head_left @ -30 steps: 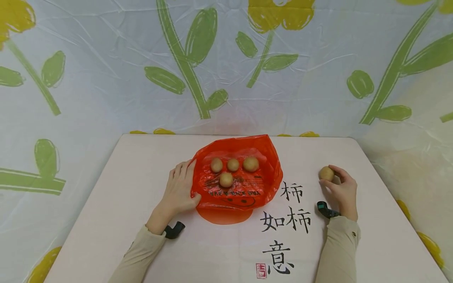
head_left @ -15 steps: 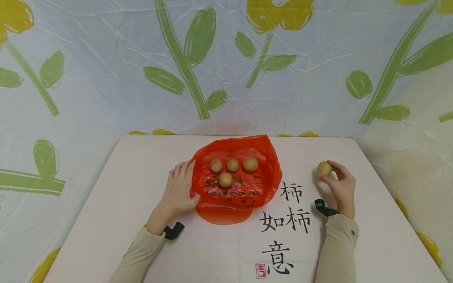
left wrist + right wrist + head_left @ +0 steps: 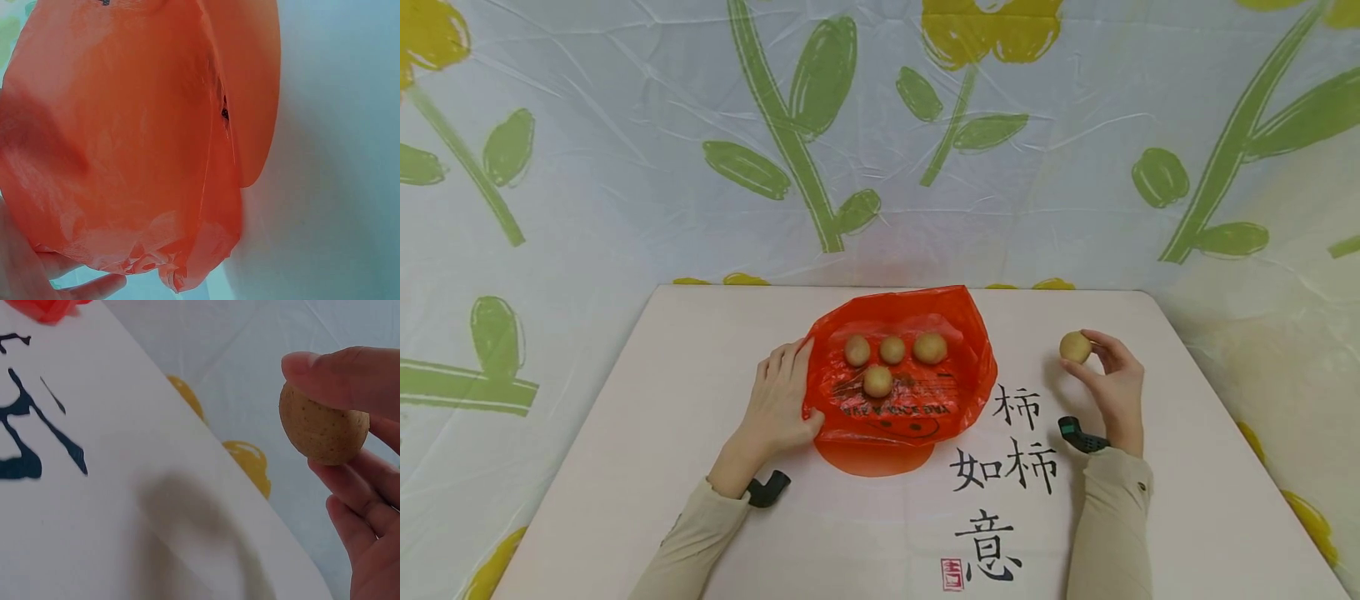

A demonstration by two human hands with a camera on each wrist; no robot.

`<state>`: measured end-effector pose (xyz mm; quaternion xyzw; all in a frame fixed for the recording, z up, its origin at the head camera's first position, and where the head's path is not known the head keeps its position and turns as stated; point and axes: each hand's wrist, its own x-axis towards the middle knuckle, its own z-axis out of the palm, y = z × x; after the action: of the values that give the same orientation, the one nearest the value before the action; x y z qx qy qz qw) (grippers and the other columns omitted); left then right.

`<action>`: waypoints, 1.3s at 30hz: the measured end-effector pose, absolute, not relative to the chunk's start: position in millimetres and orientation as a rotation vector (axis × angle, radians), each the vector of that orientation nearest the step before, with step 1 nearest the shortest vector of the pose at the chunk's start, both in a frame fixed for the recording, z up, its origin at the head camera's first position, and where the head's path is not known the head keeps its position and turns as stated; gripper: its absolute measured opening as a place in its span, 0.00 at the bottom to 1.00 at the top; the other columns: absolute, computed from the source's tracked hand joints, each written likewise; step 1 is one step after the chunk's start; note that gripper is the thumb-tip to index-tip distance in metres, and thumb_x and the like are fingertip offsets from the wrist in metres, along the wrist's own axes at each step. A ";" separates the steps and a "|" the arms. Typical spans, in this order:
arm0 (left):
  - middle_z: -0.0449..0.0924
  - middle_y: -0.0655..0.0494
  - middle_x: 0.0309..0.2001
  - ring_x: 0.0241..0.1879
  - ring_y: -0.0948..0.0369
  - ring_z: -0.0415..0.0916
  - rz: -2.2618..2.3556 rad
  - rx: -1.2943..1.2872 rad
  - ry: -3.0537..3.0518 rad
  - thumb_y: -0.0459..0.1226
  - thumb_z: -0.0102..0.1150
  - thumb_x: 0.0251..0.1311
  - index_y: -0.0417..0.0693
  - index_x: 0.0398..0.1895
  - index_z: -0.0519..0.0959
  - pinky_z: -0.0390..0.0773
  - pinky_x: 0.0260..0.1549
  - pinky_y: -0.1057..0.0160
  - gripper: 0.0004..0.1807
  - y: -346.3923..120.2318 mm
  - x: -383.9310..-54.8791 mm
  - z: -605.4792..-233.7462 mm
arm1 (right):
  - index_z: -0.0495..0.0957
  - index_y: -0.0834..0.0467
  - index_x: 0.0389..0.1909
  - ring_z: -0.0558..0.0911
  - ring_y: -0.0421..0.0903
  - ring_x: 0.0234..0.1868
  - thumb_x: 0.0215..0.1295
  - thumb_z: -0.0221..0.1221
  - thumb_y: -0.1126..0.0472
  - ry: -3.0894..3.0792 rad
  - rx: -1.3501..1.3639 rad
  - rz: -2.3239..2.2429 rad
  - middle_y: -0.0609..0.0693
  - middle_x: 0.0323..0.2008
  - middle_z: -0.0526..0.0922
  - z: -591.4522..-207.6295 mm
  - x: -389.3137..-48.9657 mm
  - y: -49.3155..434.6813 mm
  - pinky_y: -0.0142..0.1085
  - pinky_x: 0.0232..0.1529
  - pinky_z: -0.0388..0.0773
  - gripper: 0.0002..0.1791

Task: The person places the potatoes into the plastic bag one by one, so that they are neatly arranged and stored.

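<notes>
A red plastic bag (image 3: pixel 973 392) lies with its mouth spread on the table. Several potatoes (image 3: pixel 877 382) rest on its inside, three in a row and one nearer. My left hand (image 3: pixel 778 404) holds the bag's left edge, fingers along the rim and thumb lower down. In the left wrist view, bag plastic (image 3: pixel 131 144) fills much of the picture, and a dark shape shows through it beside my left hand (image 3: pixel 25 269). Off to the right of the bag, my right hand (image 3: pixel 1116 379) pinches another potato (image 3: pixel 325 428) between thumb and fingers, raised above the table.
The pale table (image 3: pixel 700 533) carries black brush characters (image 3: pixel 988 546) and a small red seal print (image 3: pixel 952 575) right of centre. A floral cloth (image 3: pixel 647 167) hangs behind it. Dark camera mounts (image 3: pixel 769 489) sit at both wrists.
My right hand has lifted the potato and carried it a little left and away from me. My left hand and the bag have stayed nearly still.
</notes>
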<state>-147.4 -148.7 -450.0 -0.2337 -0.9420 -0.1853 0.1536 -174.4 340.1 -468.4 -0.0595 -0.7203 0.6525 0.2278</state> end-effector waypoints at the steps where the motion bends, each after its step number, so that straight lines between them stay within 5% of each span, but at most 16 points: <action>1: 0.63 0.38 0.65 0.62 0.41 0.58 -0.531 -0.669 -2.701 0.41 0.60 0.37 0.34 0.71 0.58 0.62 0.57 0.39 0.51 -148.8 -147.3 -450.0 | 0.81 0.63 0.55 0.77 0.43 0.49 0.41 0.70 0.82 -1.986 -0.157 1.801 0.53 0.53 0.79 -467.0 -175.0 338.6 0.25 0.59 0.67 0.34; 19: 0.62 0.38 0.65 0.62 0.42 0.58 -0.530 -0.672 -2.690 0.41 0.60 0.37 0.34 0.72 0.57 0.62 0.57 0.39 0.52 -149.2 -147.5 -451.2 | 0.75 0.72 0.56 0.77 0.41 0.48 0.46 0.70 0.79 -2.226 0.078 1.601 0.58 0.52 0.80 -413.7 -166.5 292.2 0.37 0.69 0.61 0.32; 39: 0.62 0.38 0.65 0.63 0.42 0.58 -0.525 -0.667 -2.701 0.41 0.61 0.38 0.34 0.72 0.57 0.61 0.58 0.39 0.52 -149.0 -147.8 -450.8 | 0.77 0.70 0.56 0.77 0.44 0.51 0.43 0.70 0.81 -2.188 0.401 1.591 0.62 0.52 0.79 -401.6 -177.3 270.6 0.35 0.66 0.64 0.33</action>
<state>-147.8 -149.0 -450.8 -0.2329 -0.9425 -0.1833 0.1543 -177.3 270.6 -401.6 0.1438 -0.7834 0.5699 0.2020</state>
